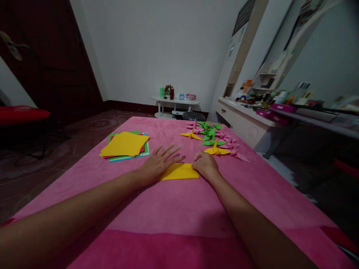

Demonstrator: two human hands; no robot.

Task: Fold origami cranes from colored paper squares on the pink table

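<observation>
A folded sheet of yellow paper [181, 172] lies flat on the pink cloth in front of me, its long edge toward me. My left hand [159, 164] rests on the paper's left part with fingers stretched and spread. At the paper's right end, my right hand [206, 164] has its fingers curled and pressed together on the far right corner. Just beyond the right hand sits a yellow paper crane [217, 150]. The left part of the folded sheet is hidden under my left hand.
A stack of coloured paper sheets [125, 144], yellow on top, lies to the left. Several green paper cranes [209, 130] and pink ones [230, 144] cluster at the back right, beside another yellow crane [191, 135]. A cluttered dresser [246, 117] stands right of the table.
</observation>
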